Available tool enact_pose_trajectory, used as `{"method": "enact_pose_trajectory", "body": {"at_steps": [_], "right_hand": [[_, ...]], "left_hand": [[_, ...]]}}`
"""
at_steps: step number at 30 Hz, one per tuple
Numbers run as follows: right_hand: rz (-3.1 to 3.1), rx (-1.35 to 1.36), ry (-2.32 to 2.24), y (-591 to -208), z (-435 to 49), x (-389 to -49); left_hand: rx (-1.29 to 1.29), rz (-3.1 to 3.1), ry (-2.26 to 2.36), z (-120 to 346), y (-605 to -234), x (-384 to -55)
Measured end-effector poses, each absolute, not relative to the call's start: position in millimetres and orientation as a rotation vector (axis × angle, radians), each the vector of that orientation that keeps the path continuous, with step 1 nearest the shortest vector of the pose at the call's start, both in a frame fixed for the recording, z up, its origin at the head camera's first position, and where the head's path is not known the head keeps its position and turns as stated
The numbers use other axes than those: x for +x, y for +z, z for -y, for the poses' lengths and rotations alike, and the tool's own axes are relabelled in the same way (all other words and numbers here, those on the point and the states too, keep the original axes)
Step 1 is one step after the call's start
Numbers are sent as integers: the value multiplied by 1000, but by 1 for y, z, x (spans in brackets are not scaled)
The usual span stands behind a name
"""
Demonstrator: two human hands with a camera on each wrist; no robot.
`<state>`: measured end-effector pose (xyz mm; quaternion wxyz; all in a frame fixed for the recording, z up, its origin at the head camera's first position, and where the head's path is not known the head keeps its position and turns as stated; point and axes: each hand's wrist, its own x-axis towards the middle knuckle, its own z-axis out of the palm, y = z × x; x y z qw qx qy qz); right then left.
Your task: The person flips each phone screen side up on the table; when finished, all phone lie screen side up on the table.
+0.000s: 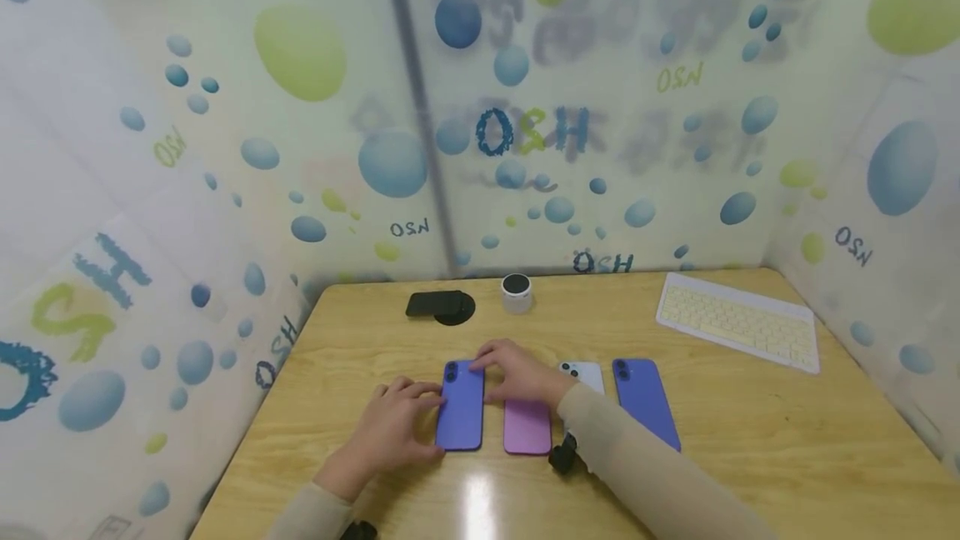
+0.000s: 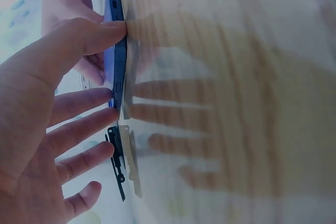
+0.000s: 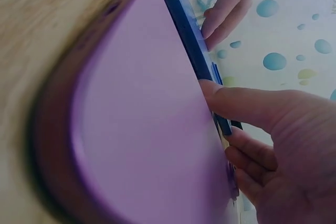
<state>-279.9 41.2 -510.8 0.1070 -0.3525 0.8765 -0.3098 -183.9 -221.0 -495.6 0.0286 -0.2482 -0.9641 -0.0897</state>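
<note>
A blue-violet phone (image 1: 461,419) lies back up on the wooden table, its camera at the top left. My left hand (image 1: 393,432) is at its left side, the thumb on the lower corner and straight fingers touching the long edge. Around the upper right corner is my right hand (image 1: 521,372), with a fingertip at the top and the thumb (image 3: 236,103) by the right edge. Under the right hand lies a pink-purple phone (image 1: 527,432), its upper part hidden. A white phone (image 1: 588,375) is partly covered by the right forearm, as is a second blue-violet phone (image 1: 648,398).
A white keyboard (image 1: 738,323) lies slanted at the back right. Near the back edge stand a small white cylinder with a dark top (image 1: 517,298) and a flat black device with a round base (image 1: 435,304). Bubble-patterned curtains surround the table (image 1: 810,440).
</note>
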Motion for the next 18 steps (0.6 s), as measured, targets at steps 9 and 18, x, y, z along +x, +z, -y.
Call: {"method": "enact_pose_trajectory", "body": {"at_steps": [9,18], "right_hand": [[-2594,-1020,-974,-509,-42,-283],[-2602,-983,-1021,-510,-44,-281]], "left_hand": [[-787,2939,-262,223,-497,-186],[-780,2959,-308,223,-499,-186]]}}
